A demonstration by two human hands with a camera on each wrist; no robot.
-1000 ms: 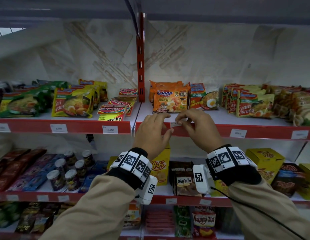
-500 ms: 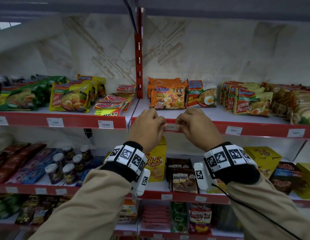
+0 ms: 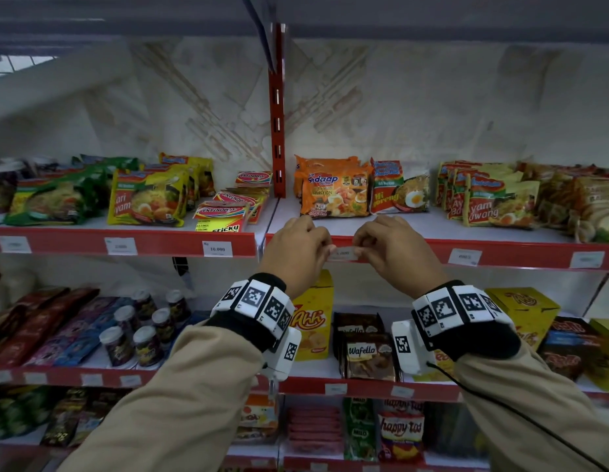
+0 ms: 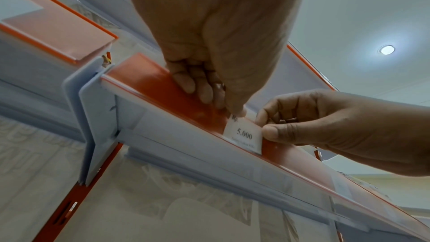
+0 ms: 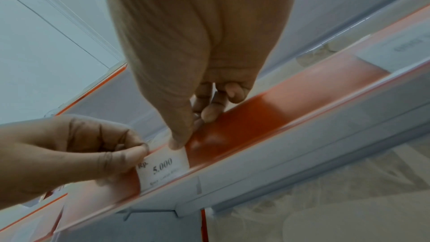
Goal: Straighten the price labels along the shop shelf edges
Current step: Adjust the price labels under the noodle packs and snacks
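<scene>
— Where the red shelf edge [image 3: 432, 245] runs right of the red upright post [image 3: 277, 110], what sits between the two hands?

— A white price label [image 3: 343, 253] printed "5.000", seated in the strip of that shelf edge, just right of the post and below the orange Sedaap noodle packs [image 3: 333, 194].

— How does the left hand [image 3: 296, 253] meet it?

— It grips the label's left end. From the left wrist view the thumb tip presses on the label's upper left corner, and the other fingers [image 4: 197, 87] are curled against the red strip beside it.

— And the right hand [image 3: 395, 253]?

— It pinches the right end. The thumb lies on the label's face at its right edge, with the curled forefinger behind the top edge; the remaining fingers are folded in. Both hands are narrow, closed on the paper, knuckles up, touching the shelf edge on either side of the label.

— Is the label level?

— Its lower edge sits in the channel of the strip; whether it is perfectly straight I cannot tell.

— What else lies along that shelf edge?

— Further right of the post, two more white labels [image 3: 464, 257]. Left of the post, on the neighbouring edge, a label reading "10.000" [image 3: 217, 248], with sticky-note packs [image 3: 224, 216] above it.
</scene>
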